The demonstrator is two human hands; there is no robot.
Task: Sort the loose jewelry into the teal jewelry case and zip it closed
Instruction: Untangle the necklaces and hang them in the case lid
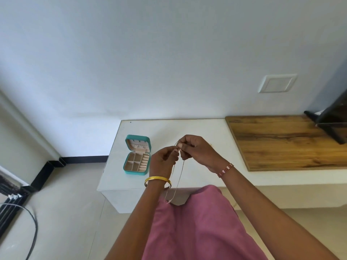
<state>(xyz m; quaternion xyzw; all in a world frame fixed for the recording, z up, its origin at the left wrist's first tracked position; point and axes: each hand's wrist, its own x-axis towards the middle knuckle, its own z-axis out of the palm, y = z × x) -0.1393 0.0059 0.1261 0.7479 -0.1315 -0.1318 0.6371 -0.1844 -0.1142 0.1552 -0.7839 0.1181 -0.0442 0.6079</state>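
Note:
The teal jewelry case (137,154) lies open on the white table (202,132), lid tipped back, its beige compartments showing. To its right, above the table, my left hand (163,162) and my right hand (197,151) meet fingertip to fingertip and pinch the top ends of a thin gold chain necklace (178,177). The chain hangs down in a long loop between my wrists, its low end in front of my pink garment. A gold bangle circles my left wrist and a beaded bracelet my right.
A wooden board (285,141) covers the table's right part, with a dark object (332,124) at its far right end. A wall plate (277,83) sits on the white wall behind. Black cables (32,222) lie on the floor at the left.

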